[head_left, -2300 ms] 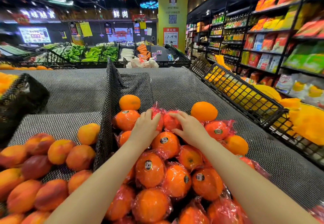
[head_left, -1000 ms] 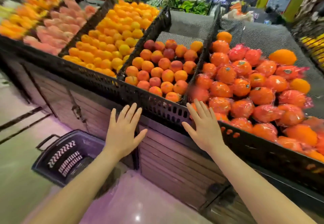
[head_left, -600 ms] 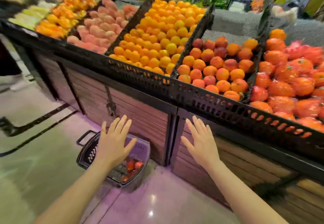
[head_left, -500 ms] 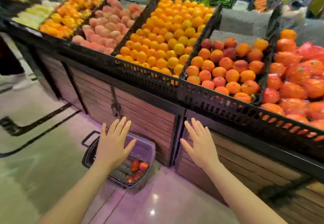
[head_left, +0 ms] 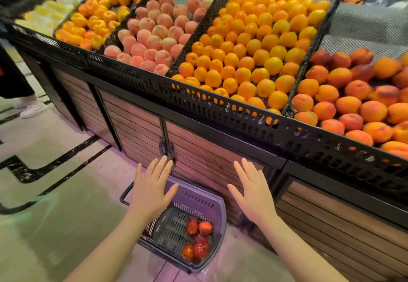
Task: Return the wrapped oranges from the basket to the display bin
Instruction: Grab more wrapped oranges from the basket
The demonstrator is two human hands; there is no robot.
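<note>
A purple shopping basket (head_left: 198,195) stands on the floor against the wooden base of the fruit stand. Several wrapped oranges (head_left: 198,241) in red film lie at its right end. My left hand (head_left: 150,190) hovers over the basket's left rim, fingers spread, holding nothing. My right hand (head_left: 252,193) hangs open just right of the basket, in front of the stand's wooden panel. The display bin of wrapped oranges is out of view to the right.
The black perforated rail (head_left: 220,107) of the stand runs above the basket. Bins hold small oranges (head_left: 254,60), peaches (head_left: 159,32) and nectarines (head_left: 353,96). A person's leg and shoe (head_left: 31,109) stand at the far left on the tiled floor.
My view has swung left and down from the wrapped-orange bin to the floor basket. Both hands left the oranges empty and have lowered toward the basket.
</note>
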